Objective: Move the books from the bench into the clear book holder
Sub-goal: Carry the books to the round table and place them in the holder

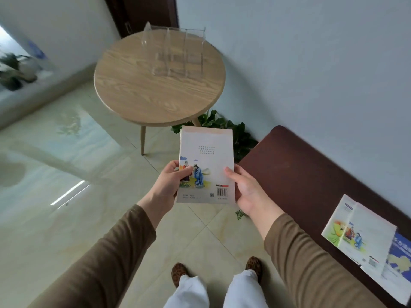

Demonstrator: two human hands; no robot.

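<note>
While held, plant (240,134) behind book (206,165).

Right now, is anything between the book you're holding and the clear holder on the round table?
Nothing visible. The pale illustrated paperback, held by the left hand and right hand, faces bare round wooden tabletop before the clear acrylic book holder, whose slots look empty.
</note>
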